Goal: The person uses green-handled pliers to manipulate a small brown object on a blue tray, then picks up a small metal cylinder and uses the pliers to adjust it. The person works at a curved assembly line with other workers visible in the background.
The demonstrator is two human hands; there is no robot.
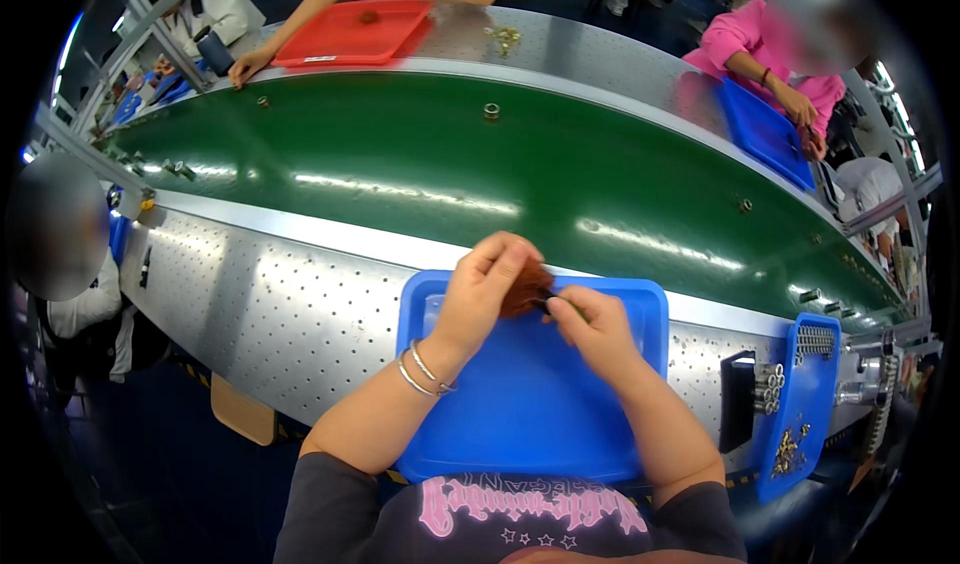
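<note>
Over the far half of a blue tray [520, 434], my left hand [487, 289] is closed around a reddish-brown bristle bundle [530, 286], which looks like a brush head. The bristles fan out between my two hands. My right hand [593, 326] pinches a slim dark tool [543, 304] whose tip touches the bristles from the right. My fingers cover most of that tool, so its exact kind is hidden. Two silver bangles [422, 372] circle my left wrist.
Beyond the tray runs a green conveyor belt [400, 154] with metal rings [491, 111] on it. On the right, a blue tray [800, 404] holds small brass-coloured parts, beside upright metal ferrules [768, 389]. Co-workers sit across the belt, near a red tray [350, 34] and another blue tray [765, 134].
</note>
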